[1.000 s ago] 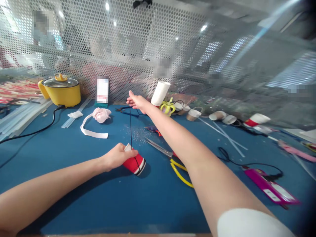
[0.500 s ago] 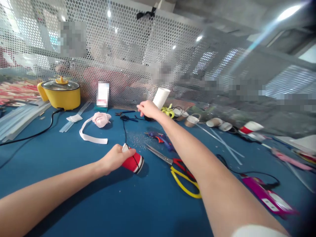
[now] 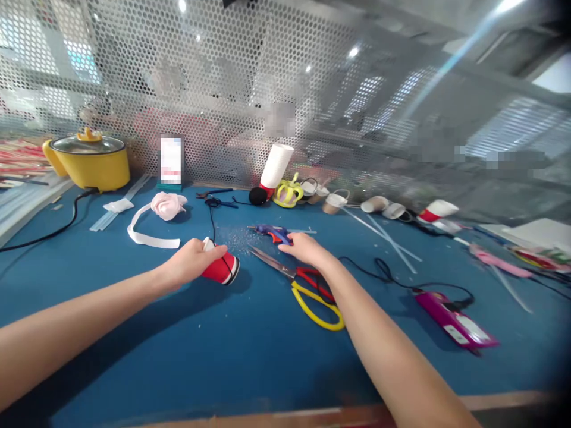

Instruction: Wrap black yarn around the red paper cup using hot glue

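Note:
My left hand [image 3: 191,263] is wrapped round a small red and white paper cup [image 3: 222,270], tilted low over the blue table. A black cord [image 3: 213,226] runs from the cup back to a dark tangle beside blue-handled pliers [image 3: 223,202]. My right hand [image 3: 307,249] has its fingers closed on the handle of a blue glue gun [image 3: 270,230], which lies with its nozzle to the left. Large scissors [image 3: 289,273] with red and yellow handles lie just below that hand, partly under the right forearm.
A yellow electric pot [image 3: 93,166] stands back left. Nearer are a pink fabric rose [image 3: 167,205] with white ribbon and a phone [image 3: 171,160] on a stand. A tall white cup [image 3: 276,166] and a yellow ribbon bow [image 3: 288,193] stand behind. A purple power strip [image 3: 455,321] lies right.
My right hand has come back from beside the tall white cup to the glue gun and closed on its handle. My left hand still holds the red cup. The view has shifted slightly.

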A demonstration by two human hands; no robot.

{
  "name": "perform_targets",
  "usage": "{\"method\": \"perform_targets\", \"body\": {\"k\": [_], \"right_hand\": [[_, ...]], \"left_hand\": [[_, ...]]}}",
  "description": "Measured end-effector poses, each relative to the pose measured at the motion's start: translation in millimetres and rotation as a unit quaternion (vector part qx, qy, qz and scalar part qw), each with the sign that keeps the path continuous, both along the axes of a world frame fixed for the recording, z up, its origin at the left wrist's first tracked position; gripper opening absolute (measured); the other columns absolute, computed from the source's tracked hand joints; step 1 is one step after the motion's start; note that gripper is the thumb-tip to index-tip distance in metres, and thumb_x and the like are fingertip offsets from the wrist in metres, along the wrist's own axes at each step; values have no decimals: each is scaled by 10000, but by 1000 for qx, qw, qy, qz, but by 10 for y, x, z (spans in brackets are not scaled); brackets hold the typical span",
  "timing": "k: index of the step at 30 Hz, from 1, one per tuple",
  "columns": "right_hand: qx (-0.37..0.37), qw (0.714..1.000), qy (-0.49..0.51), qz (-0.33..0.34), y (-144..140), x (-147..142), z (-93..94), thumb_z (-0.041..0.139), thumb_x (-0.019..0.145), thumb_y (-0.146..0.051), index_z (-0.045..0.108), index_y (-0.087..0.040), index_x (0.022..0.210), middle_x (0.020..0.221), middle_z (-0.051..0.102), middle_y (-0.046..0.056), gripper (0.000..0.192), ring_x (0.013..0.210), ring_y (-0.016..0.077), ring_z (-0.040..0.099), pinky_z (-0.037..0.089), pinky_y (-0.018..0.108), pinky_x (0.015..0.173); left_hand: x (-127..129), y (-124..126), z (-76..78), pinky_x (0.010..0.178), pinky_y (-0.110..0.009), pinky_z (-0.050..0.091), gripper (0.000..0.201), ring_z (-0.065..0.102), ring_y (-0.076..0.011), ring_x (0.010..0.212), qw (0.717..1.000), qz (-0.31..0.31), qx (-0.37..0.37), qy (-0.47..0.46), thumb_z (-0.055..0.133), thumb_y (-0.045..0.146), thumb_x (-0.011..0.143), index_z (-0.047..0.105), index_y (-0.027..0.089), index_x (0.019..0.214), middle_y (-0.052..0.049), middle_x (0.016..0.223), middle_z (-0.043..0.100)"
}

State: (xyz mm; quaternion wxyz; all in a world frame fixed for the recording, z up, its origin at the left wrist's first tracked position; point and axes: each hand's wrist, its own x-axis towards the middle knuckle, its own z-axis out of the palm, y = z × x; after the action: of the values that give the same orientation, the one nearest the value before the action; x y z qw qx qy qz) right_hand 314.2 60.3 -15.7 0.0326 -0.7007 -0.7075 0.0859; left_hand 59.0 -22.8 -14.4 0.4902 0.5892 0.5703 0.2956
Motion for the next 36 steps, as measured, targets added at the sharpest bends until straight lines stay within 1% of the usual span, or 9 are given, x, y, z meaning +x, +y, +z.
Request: {"method": "perform_targets", "body": {"k": [6, 10, 11, 13, 15, 18, 25, 30, 36], "right_hand": [[26, 995, 83, -57, 59, -65, -45, 592, 687, -113, 637, -79, 862, 854, 683, 163, 184, 825, 254, 635, 442, 279, 673], [80, 977, 195, -43, -168, -73, 192, 555, 748, -158, 492, -119, 1128, 953, 666, 99, 387, 824, 173, 633, 475, 251, 668], [86, 966, 242, -21, -259, -79, 279, 563, 756, -201, 479, -141, 1133, 950, 662, 73, 391, 797, 151, 634, 487, 240, 648], [53, 895, 442, 39, -457, -110, 440, 617, 722, -288, 562, -139, 924, 788, 662, 53, 258, 653, 143, 629, 507, 257, 591], [-8, 868, 492, 66, -653, -172, 545, 655, 685, -337, 585, -143, 748, 633, 633, 32, 215, 562, 136, 611, 516, 256, 545], [10, 849, 520, 97, -890, -294, 569, 667, 677, -353, 611, -152, 825, 749, 665, 50, 256, 622, 152, 638, 531, 257, 538], [-45, 903, 419, 87, -1034, -385, 444, 579, 750, -347, 604, -125, 717, 476, 565, -6, 226, 392, 81, 484, 419, 195, 389], [-114, 919, 362, 109, -1034, -357, 437, 570, 747, -346, 589, -131, 702, 427, 520, -30, 221, 370, 79, 462, 413, 188, 377], [-84, 939, 310, 119, -1114, -363, 433, 559, 756, -371, 564, -160, 698, 444, 520, -37, 219, 345, 84, 472, 397, 188, 352]], "left_hand": [[20, -16, 30, 469, -264, 147, 430, 234, -81, 448, 999, 19, -23, 31, 503, 514, 687, 300, 202, 472, 61, 448, 274], [-45, -78, -87, 471, -256, 169, 421, 266, -87, 452, 999, 21, -32, -7, 472, 551, 705, 392, 186, 510, 56, 460, 332], [-63, -92, -117, 471, -253, 171, 424, 267, -86, 452, 999, 23, -30, -15, 470, 559, 705, 400, 185, 518, 57, 462, 335], [-92, -113, -167, 466, -248, 167, 433, 256, -83, 450, 999, 33, -25, -25, 471, 570, 703, 396, 185, 521, 63, 458, 324], [-108, -125, -194, 458, -246, 157, 450, 239, -79, 440, 998, 48, -27, -26, 478, 583, 694, 369, 190, 504, 69, 445, 302], [-111, -130, -183, 447, -241, 155, 467, 234, -72, 423, 997, 54, -37, -31, 483, 597, 680, 359, 190, 486, 69, 431, 305], [-84, -101, -110, 419, -245, 129, 455, 204, -65, 379, 996, 70, -59, 5, 486, 565, 691, 350, 194, 465, 71, 397, 284], [-68, -32, -98, 438, -245, 177, 420, 303, -83, 400, 995, 67, -66, -27, 524, 549, 665, 420, 183, 486, 47, 418, 381], [-37, 48, 64, 449, -251, 179, 410, 301, -80, 395, 994, 66, -75, 36, 617, 465, 598, 365, 191, 427, 55, 393, 354]]}}
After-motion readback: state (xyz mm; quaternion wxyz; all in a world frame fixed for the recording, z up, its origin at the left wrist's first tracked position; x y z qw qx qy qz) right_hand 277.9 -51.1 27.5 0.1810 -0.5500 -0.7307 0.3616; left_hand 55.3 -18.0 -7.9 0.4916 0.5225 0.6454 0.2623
